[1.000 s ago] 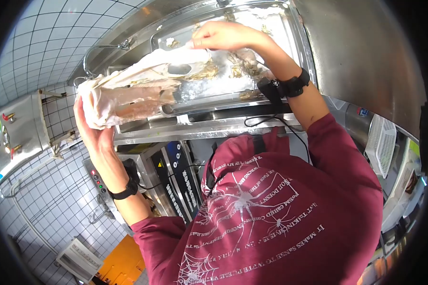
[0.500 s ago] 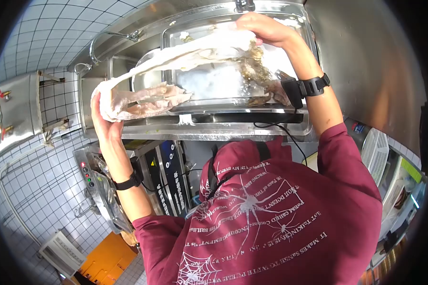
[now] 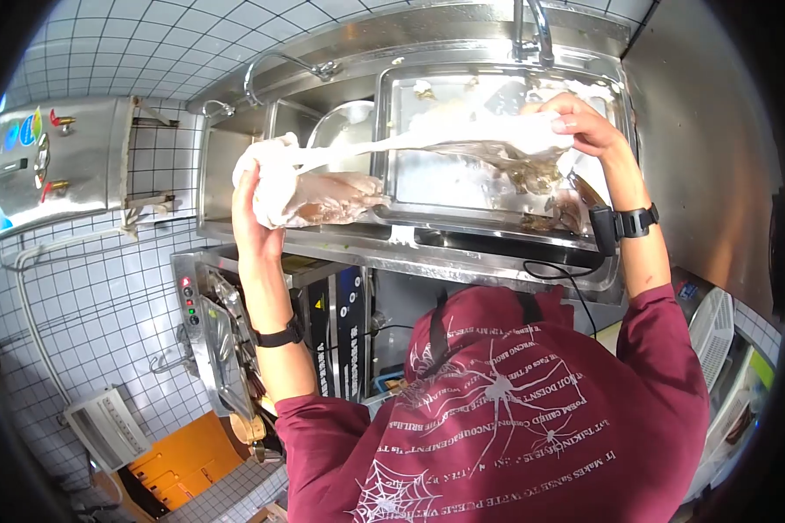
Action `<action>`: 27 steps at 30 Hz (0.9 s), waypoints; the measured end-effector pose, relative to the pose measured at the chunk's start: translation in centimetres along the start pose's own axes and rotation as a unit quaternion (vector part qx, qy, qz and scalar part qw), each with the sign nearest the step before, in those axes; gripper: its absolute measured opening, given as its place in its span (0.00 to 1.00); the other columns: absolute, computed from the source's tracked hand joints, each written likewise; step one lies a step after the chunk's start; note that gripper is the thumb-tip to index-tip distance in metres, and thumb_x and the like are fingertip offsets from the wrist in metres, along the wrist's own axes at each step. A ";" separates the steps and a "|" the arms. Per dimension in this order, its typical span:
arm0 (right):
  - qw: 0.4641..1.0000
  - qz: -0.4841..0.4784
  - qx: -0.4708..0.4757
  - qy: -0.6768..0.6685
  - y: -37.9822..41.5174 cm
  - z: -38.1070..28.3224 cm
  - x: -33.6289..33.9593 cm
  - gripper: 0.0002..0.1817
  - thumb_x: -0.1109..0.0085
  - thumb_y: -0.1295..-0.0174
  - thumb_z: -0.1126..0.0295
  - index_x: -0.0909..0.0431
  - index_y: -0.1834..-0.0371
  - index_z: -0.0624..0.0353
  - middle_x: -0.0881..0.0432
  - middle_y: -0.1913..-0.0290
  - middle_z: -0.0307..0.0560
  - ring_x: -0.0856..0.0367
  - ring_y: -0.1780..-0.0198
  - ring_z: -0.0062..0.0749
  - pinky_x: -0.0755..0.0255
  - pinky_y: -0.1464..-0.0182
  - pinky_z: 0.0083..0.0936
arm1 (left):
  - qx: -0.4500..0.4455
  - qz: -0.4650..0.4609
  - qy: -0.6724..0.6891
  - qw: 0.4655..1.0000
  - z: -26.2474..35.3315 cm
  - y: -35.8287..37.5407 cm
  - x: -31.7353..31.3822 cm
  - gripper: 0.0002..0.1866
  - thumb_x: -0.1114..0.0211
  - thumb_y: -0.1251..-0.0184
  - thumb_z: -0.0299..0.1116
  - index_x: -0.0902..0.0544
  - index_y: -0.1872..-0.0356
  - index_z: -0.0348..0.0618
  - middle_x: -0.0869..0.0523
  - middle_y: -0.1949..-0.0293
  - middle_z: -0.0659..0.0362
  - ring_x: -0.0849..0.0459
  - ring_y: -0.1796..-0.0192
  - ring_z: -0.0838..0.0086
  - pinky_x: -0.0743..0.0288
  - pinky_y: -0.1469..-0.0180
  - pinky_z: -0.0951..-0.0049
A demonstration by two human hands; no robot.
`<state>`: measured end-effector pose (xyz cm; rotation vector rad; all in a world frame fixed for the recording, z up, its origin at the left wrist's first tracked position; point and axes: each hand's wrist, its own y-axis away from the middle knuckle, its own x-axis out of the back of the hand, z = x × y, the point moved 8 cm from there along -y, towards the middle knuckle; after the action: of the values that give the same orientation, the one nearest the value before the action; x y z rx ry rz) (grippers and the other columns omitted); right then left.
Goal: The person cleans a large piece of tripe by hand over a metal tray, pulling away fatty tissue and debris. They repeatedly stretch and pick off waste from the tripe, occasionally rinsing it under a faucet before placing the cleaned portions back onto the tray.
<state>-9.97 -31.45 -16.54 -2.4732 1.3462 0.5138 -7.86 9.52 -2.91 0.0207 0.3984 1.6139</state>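
Note:
A long, pale, stretchy piece of raw animal tissue [image 3: 445,135] is pulled taut between both hands, above a shallow metal tray [image 3: 385,131]. My left hand [image 3: 251,213] is closed round its bunched, thick white end, from which a pinkish flap [image 3: 340,196] hangs to the right. At the other end, my right hand [image 3: 589,131] pinches the white tissue, with its thumb on top. Brownish, wet matter [image 3: 532,174] dangles below that end. More brown scraps [image 3: 567,213] lie in the tray near my right wrist. The exact kind of tissue cannot be made out.
The tray sits over a steel sink counter with taps [image 3: 532,39] behind it. A curved tap [image 3: 279,63] and a round metal vessel [image 3: 344,122] are at the left. Pale scraps [image 3: 423,90] lie in the tray. A black cable [image 3: 558,268] hangs over the front edge.
The view has shifted, so the sink and hands appear farther right and lower. Both hands keep hold of the tissue, whose middle now looks thinner. The left end is more bunched up.

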 end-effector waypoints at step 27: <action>0.986 0.140 0.094 -0.016 3.4 -5.0 6.2 0.16 0.40 0.43 0.59 0.31 0.62 0.59 0.30 0.66 0.37 0.27 0.62 0.17 0.33 0.63 0.14 | -0.044 0.028 -0.234 0.971 0.0 0.5 0.1 0.23 0.44 0.27 0.45 0.19 0.52 0.30 0.14 0.61 0.56 0.16 0.63 0.77 0.23 0.60 0.77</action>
<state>-8.82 -39.87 -14.99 -2.1316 1.6580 0.4596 -8.32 9.58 -2.85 0.3412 -0.0399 1.6206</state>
